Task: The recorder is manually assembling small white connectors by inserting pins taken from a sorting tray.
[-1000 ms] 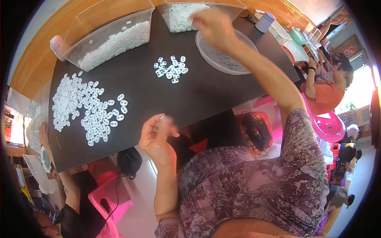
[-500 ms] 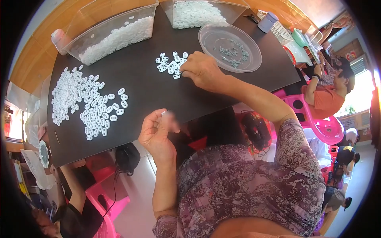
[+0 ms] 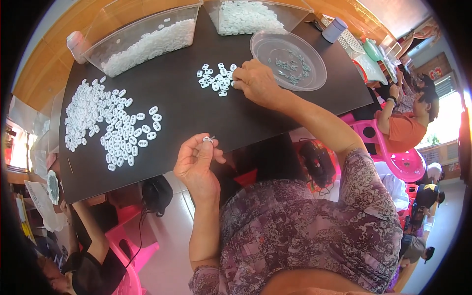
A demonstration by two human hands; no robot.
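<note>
My left hand [image 3: 199, 160] is raised just off the table's near edge. Between its thumb and fingertips it pinches a small white plastic piece [image 3: 208, 139], from which a thin grey pin sticks out. Farther forward, my right hand [image 3: 258, 83] rests at the right side of a small pile of white two-holed pieces [image 3: 215, 81]. Its fingers are closed at the pile's edge; what they grip, if anything, is hidden. Just beyond that hand lies a round clear plastic tray [image 3: 314, 83] holding scattered small grey-green pins [image 3: 291, 66].
A large heap of white oval pieces [image 3: 118, 123] spreads over the left of the dark table [image 3: 182, 113]. Two clear bins [image 3: 147, 49] of white pieces stand along the back, with a pink-capped bottle [image 3: 76, 46] and a grey-lilac cup [image 3: 334, 29]. Other people sit at both sides.
In my left hand the white piece and its pin now show clearly, where a blur was before. My right hand stays at the pile. The whole view has shifted slightly.
</note>
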